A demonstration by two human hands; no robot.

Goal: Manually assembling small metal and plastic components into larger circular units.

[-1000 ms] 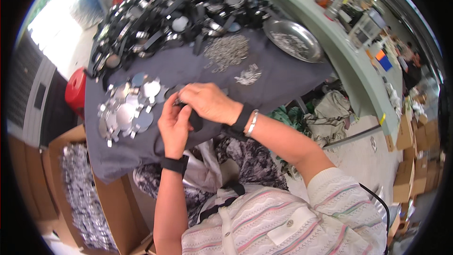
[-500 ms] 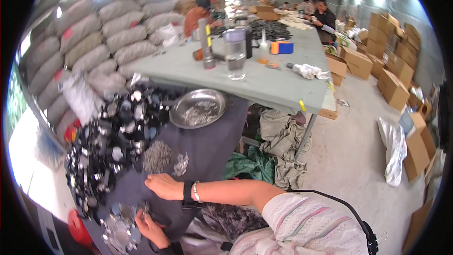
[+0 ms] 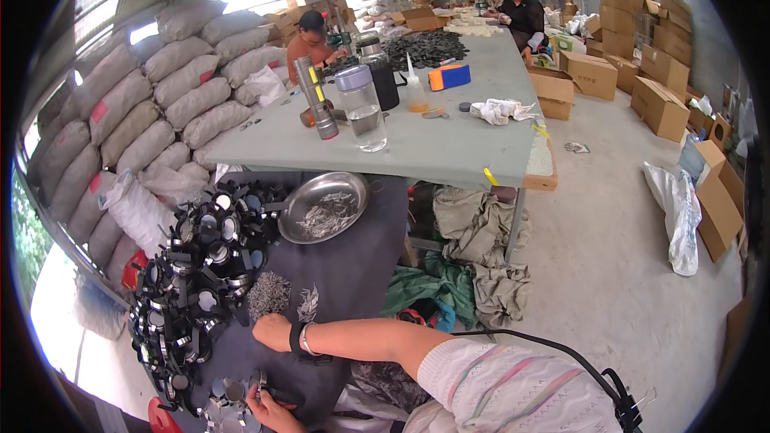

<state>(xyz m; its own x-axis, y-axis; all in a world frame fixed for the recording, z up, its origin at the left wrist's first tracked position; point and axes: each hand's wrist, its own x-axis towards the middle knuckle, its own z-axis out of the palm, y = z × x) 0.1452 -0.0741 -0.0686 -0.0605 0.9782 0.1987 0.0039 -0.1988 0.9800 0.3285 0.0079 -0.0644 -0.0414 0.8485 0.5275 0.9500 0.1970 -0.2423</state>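
My left hand (image 3: 273, 412) is closed around a watch (image 3: 261, 382) with a dark strap, partly hidden by the fingers. Beside it lies a cluster of round metal watch pieces (image 3: 228, 401). My right hand (image 3: 272, 332) rests low over the dark cloth, fingers curled in and turned down; what they hold, if anything, is hidden. Just beyond its knuckles are a mound of tiny grey metal parts (image 3: 269, 295) and a smaller bunch of thin silver pins (image 3: 307, 305). A large heap of black-strapped watches (image 3: 192, 281) spreads to the left.
A steel bowl (image 3: 361, 220) of silver pins sits at the far end of the dark cloth (image 3: 345, 265). Beyond, a grey-green table (image 3: 449, 140) carries a water bottle (image 3: 367, 120), flashlight and glue bottle. Sacks stand left, cartons right; people work farther back.
The whole view has shifted and grown sharper. My right hand has come slightly closer to the small metal parts. My left hand stays by the metal pieces, still gripping the watch.
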